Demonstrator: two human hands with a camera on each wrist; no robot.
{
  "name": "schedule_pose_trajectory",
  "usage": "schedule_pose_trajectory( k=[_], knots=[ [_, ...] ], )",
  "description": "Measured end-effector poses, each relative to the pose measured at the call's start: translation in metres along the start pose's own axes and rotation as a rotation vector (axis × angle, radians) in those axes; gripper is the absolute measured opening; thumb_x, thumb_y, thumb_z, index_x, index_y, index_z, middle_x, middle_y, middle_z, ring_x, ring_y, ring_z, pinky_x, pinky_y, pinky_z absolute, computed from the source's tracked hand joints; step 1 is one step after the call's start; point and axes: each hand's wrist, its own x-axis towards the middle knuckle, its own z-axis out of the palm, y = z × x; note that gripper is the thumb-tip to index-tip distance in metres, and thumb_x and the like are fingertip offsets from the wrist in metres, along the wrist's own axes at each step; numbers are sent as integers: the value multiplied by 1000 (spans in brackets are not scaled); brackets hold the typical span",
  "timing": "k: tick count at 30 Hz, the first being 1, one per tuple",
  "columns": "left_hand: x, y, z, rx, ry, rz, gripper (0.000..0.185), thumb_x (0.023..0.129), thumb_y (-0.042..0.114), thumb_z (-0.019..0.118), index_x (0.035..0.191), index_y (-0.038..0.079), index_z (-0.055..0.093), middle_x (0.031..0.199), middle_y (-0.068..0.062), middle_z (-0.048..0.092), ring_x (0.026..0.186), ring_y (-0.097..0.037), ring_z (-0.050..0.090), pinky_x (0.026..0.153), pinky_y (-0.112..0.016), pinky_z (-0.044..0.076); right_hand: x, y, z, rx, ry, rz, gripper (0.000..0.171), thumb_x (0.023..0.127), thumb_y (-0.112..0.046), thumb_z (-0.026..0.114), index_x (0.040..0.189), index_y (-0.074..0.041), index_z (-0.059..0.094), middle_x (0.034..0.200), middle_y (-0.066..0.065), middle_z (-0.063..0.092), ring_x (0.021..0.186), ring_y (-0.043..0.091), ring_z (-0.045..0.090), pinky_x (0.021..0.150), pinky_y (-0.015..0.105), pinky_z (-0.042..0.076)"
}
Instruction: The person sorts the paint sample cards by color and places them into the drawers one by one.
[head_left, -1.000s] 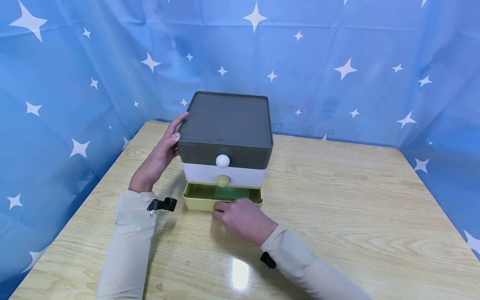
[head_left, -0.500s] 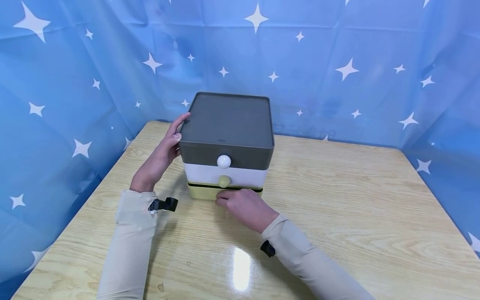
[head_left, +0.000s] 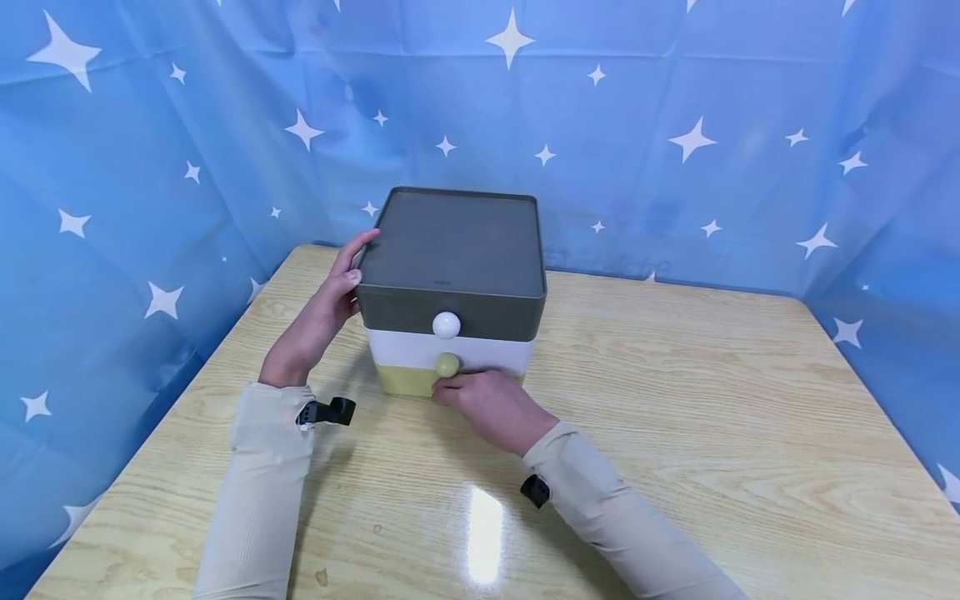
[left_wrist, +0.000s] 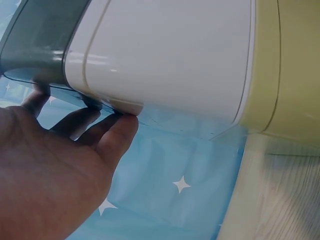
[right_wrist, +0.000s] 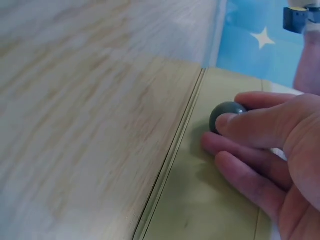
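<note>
A stacked drawer box [head_left: 461,242] stands on the table, with a dark grey top tier, a white middle tier and a yellow-green bottom drawer [head_left: 405,381]. All its drawers sit flush. My left hand [head_left: 318,312] rests against the box's left side, its fingertips on the grey and white tiers in the left wrist view. At the bottom drawer my right hand [head_left: 495,408] pinches a dark round knob [right_wrist: 227,111] between thumb and fingers. The head view hides that knob behind the hand. Above it are a white knob [head_left: 446,325] and a yellow-green knob [head_left: 447,365].
The wood-grain table [head_left: 712,433] extends to both sides and in front of the box. A blue curtain [head_left: 600,108] with white stars hangs behind and at the sides. Each wrist wears a black camera mount, such as the left one [head_left: 327,411].
The bottom drawer, partly out with something green inside, has slid back into the box. My right hand moved inward with it, while my left hand stayed on the box's side.
</note>
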Motion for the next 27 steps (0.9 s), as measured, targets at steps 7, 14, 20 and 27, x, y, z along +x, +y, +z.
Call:
schedule_pose_trajectory(
  k=[7,14,20,27],
  knots=[
    [3,0,-1,4,-6,-13,55,104,38,26,159,40,18,168,-1,11,150,-27,22,117,-58,18,-1,2,3,10,12,2,28,90,-2,68,105,-24,76,108,-12,75,98,-1,70,77,18,55],
    [6,-1,-2,0,-25,-19,55,105,38,26,159,43,16,168,0,11,150,-28,23,117,-58,19,-10,2,-12,132,-97,7,55,85,-2,71,136,-19,61,133,-3,68,118,11,66,86,25,56],
    [1,9,-9,193,2,-43,54,107,37,31,159,43,16,170,-2,14,154,-31,21,118,-67,20,-36,16,-51,410,-174,59,43,89,-17,75,130,-16,65,124,1,71,103,14,71,86,30,57],
    [-7,48,-19,744,125,54,60,104,46,45,159,44,19,171,2,-9,157,-33,-14,112,-80,4,-80,93,-108,432,-109,316,44,96,-25,68,136,-9,61,130,9,69,106,24,71,88,43,57]
  ],
)
